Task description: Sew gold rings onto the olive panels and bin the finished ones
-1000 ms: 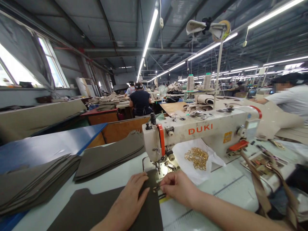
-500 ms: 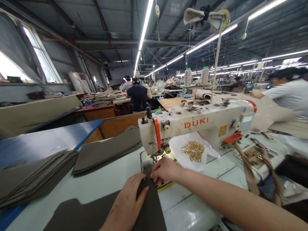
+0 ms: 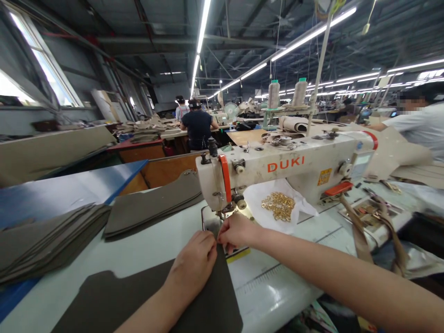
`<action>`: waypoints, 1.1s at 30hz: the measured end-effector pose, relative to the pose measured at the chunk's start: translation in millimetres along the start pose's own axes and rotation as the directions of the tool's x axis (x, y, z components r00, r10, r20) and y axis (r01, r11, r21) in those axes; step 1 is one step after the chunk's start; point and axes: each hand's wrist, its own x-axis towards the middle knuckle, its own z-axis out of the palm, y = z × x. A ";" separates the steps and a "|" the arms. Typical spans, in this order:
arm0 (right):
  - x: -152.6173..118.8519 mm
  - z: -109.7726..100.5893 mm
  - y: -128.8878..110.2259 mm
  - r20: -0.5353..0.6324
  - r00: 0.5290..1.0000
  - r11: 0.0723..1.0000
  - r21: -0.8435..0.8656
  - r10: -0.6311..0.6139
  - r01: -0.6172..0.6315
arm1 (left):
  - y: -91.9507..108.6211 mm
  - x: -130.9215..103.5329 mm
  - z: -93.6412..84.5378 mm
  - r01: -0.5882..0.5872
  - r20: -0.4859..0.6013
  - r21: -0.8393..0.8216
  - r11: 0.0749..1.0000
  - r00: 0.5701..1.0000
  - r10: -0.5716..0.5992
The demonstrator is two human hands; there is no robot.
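A dark grey-brown flat panel (image 3: 222, 296) lies on the sewing table in front of me, its far end under the needle area of a white sewing machine (image 3: 255, 162). My left hand (image 3: 196, 259) rests on that end, fingers curled and closed; whatever they grip is hidden. Close beside it, my right hand (image 3: 237, 232) is closed in a pinch next to the presser foot, and I cannot make out what is between its fingertips. Gold metal rings or clasps (image 3: 279, 206) lie in a heap on a white sheet (image 3: 255, 196) behind my right hand.
Stacks of similar dark panels (image 3: 156, 203) lie to the left, some on a blue board (image 3: 114, 185). To the right are a tray of small parts (image 3: 367, 215) and hanging brown straps (image 3: 355, 226). Thread cones (image 3: 274, 95) stand behind the machine. Other people work farther off.
My left hand has moved up and right toward my right fingertips, its thumb and fingers closing from a spread position. My right hand stays pinched near the needle. The camera view has tilted down slightly.
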 end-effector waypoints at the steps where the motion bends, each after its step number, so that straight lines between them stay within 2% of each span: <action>1: -4.5 0.0 3.7 -0.044 0.997 0.997 -0.053 -0.067 0.065 | -0.3 0.5 0.0 0.006 0.007 -0.009 1.000 1.000 -0.006; 3: -15.1 -0.1 12.4 -0.101 0.972 0.969 -0.152 -0.211 0.195 | -1.1 1.0 -0.1 0.033 0.025 -0.033 0.999 0.999 -0.032; 5: -24.6 -0.1 21.6 -0.107 0.922 0.905 -0.265 -0.371 0.333 | -1.7 1.1 -0.4 0.062 0.041 -0.058 0.996 0.997 -0.060; 8: -31.8 1.2 31.9 -0.080 0.800 0.720 -0.496 -0.594 0.485 | -2.2 0.0 -0.8 0.074 0.040 -0.070 0.995 0.997 -0.072; 10: -32.4 2.7 34.4 -0.057 0.738 0.605 -0.618 -0.672 0.503 | -2.5 -1.1 -1.2 0.068 0.026 -0.064 0.996 0.997 -0.067; 13: -31.2 4.5 33.8 -0.028 0.730 0.550 -0.677 -0.682 0.488 | -3.2 -2.3 -2.0 0.034 0.004 -0.044 0.998 0.999 -0.034; 19: -29.4 5.4 32.7 -0.009 0.736 0.541 -0.683 -0.677 0.490 | -3.8 -0.1 -3.6 -0.094 0.022 0.005 0.996 0.995 0.094; 25: -32.4 0.7 31.2 0.036 0.750 0.512 -0.708 -0.661 0.486 | -4.9 2.8 -6.0 -0.091 0.089 0.028 0.995 0.992 0.088; 33: -70.9 -16.3 32.4 0.286 0.651 0.257 -0.751 -0.703 0.608 | -7.3 0.7 -3.6 -0.078 0.061 -0.004 0.997 0.995 0.078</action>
